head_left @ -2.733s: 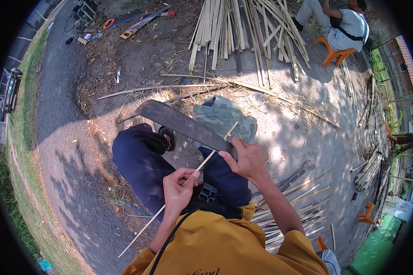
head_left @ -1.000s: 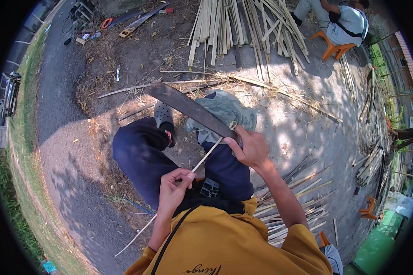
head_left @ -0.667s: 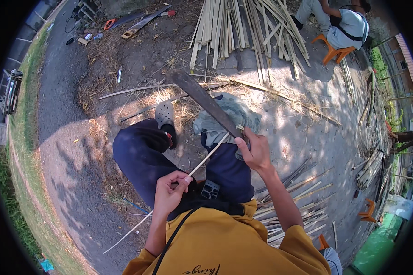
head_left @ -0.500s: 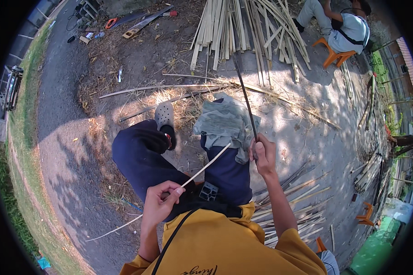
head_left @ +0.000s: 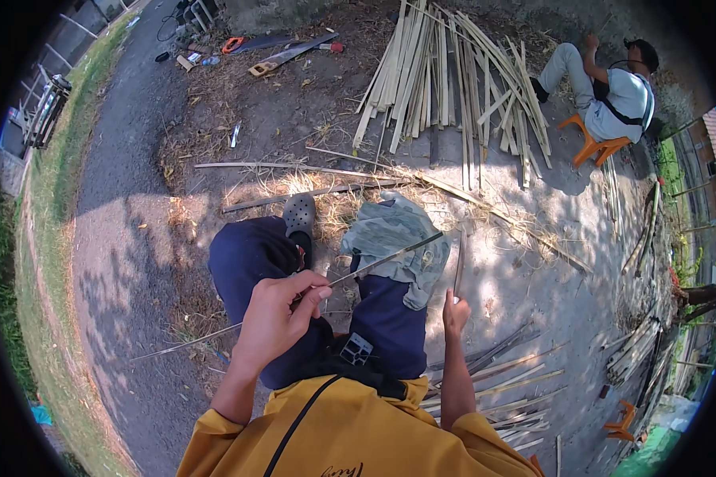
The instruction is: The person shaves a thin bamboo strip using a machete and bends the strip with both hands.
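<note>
Nearest the camera, a yellow shirt (head_left: 350, 433) with a dark strap across it is seen at the lower edge, and both forearms rise from it. The left hand (head_left: 274, 318) is raised over the lap, its fingers (head_left: 314, 288) pinched shut on a thin bamboo strip (head_left: 390, 256). The strip's long axis runs on a slant: from the pinch it reaches up and to the right across a grey-green cloth (head_left: 394, 238) draped on the right knee, while its other end trails down and to the left over the ground. The right hand (head_left: 455, 310) is held just right of the knee, clenched round the handle of a long knife (head_left: 459, 266), whose blade is seen edge-on as a thin dark line pointing away from the body. The blade stands just beyond the strip's upper tip and apart from it, so the right hand is the nearer to that free end. Dark blue trousers (head_left: 250, 258) cover the crossed legs, and a grey clog (head_left: 300, 215) is worn on one foot. Farther off, long bamboo slats (head_left: 445, 79) lie heaped on the dirt. Beyond them, another person (head_left: 612, 91) is seated on an orange stool (head_left: 593, 143).
</note>
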Demonstrator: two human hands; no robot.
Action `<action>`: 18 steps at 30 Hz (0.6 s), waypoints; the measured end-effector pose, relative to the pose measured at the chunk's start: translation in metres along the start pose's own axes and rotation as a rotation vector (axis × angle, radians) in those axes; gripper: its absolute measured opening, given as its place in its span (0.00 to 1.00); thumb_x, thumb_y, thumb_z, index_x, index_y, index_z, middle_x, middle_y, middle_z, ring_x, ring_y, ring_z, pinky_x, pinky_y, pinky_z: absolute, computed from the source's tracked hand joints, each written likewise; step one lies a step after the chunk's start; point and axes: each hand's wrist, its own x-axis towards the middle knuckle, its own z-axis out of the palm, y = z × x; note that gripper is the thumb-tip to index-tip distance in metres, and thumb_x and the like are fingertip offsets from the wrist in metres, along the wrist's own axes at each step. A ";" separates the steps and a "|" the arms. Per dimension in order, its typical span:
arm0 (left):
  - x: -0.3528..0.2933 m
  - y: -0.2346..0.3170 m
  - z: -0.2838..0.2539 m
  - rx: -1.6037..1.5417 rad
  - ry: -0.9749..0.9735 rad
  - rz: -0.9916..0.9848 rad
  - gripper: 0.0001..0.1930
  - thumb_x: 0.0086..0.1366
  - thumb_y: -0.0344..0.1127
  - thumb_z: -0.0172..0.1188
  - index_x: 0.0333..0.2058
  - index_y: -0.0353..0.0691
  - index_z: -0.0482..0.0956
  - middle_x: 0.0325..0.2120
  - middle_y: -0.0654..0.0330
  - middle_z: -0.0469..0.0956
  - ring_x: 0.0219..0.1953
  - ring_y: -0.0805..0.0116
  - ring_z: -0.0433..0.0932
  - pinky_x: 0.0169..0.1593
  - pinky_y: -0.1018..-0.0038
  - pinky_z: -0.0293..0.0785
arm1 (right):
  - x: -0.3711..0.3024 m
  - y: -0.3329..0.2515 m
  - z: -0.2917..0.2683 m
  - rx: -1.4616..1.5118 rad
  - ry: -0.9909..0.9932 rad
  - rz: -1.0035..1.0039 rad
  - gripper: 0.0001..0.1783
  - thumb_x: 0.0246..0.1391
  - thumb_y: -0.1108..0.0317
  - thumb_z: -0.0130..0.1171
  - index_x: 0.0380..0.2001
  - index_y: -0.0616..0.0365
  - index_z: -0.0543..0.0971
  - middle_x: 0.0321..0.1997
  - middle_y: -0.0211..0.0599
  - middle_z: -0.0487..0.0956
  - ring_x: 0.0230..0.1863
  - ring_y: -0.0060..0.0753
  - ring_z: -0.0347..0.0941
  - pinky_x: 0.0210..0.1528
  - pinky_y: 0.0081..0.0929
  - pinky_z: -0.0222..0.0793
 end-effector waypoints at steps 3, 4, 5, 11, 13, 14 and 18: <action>0.010 0.003 0.002 -0.001 -0.064 0.041 0.05 0.73 0.25 0.61 0.40 0.31 0.86 0.19 0.56 0.81 0.22 0.71 0.81 0.28 0.74 0.72 | -0.009 0.018 0.011 -0.092 -0.066 0.062 0.34 0.60 0.37 0.63 0.42 0.63 0.87 0.39 0.60 0.87 0.47 0.66 0.84 0.52 0.57 0.77; 0.012 0.004 0.003 -0.012 -0.081 0.060 0.06 0.74 0.26 0.60 0.38 0.32 0.86 0.19 0.56 0.81 0.22 0.70 0.81 0.28 0.74 0.71 | -0.009 0.024 0.018 -0.143 -0.096 0.083 0.36 0.59 0.35 0.63 0.42 0.64 0.87 0.41 0.60 0.87 0.48 0.65 0.84 0.52 0.56 0.77; 0.013 0.002 0.006 -0.009 -0.085 0.062 0.06 0.74 0.26 0.60 0.38 0.32 0.86 0.19 0.56 0.81 0.22 0.70 0.81 0.28 0.74 0.71 | -0.010 0.031 0.024 -0.141 -0.096 0.088 0.36 0.59 0.35 0.63 0.42 0.64 0.87 0.41 0.60 0.87 0.48 0.65 0.84 0.52 0.56 0.77; 0.020 -0.002 0.015 0.129 -0.117 0.078 0.07 0.74 0.28 0.60 0.39 0.34 0.86 0.18 0.58 0.80 0.21 0.68 0.81 0.28 0.73 0.71 | -0.012 0.051 0.053 -0.234 -0.191 0.010 0.38 0.59 0.34 0.63 0.46 0.64 0.86 0.43 0.62 0.86 0.47 0.65 0.84 0.53 0.57 0.77; 0.026 -0.006 0.022 0.177 -0.112 0.116 0.06 0.73 0.29 0.61 0.39 0.36 0.86 0.19 0.57 0.80 0.22 0.63 0.82 0.29 0.69 0.73 | 0.003 0.080 0.060 -0.248 -0.314 0.043 0.38 0.59 0.34 0.62 0.48 0.63 0.86 0.44 0.61 0.87 0.48 0.66 0.84 0.55 0.57 0.77; 0.023 -0.007 0.020 0.177 -0.097 0.115 0.06 0.73 0.29 0.61 0.39 0.36 0.86 0.19 0.57 0.80 0.22 0.63 0.82 0.29 0.69 0.73 | 0.014 0.087 0.066 -0.256 -0.461 0.036 0.38 0.60 0.34 0.62 0.51 0.62 0.85 0.45 0.59 0.87 0.49 0.67 0.84 0.56 0.57 0.76; 0.020 -0.010 0.026 0.344 -0.008 0.270 0.05 0.72 0.32 0.63 0.40 0.39 0.85 0.25 0.56 0.83 0.26 0.54 0.84 0.30 0.62 0.75 | 0.061 0.076 0.053 0.155 -0.241 -0.165 0.30 0.64 0.48 0.66 0.57 0.61 0.81 0.52 0.51 0.86 0.51 0.54 0.84 0.58 0.46 0.77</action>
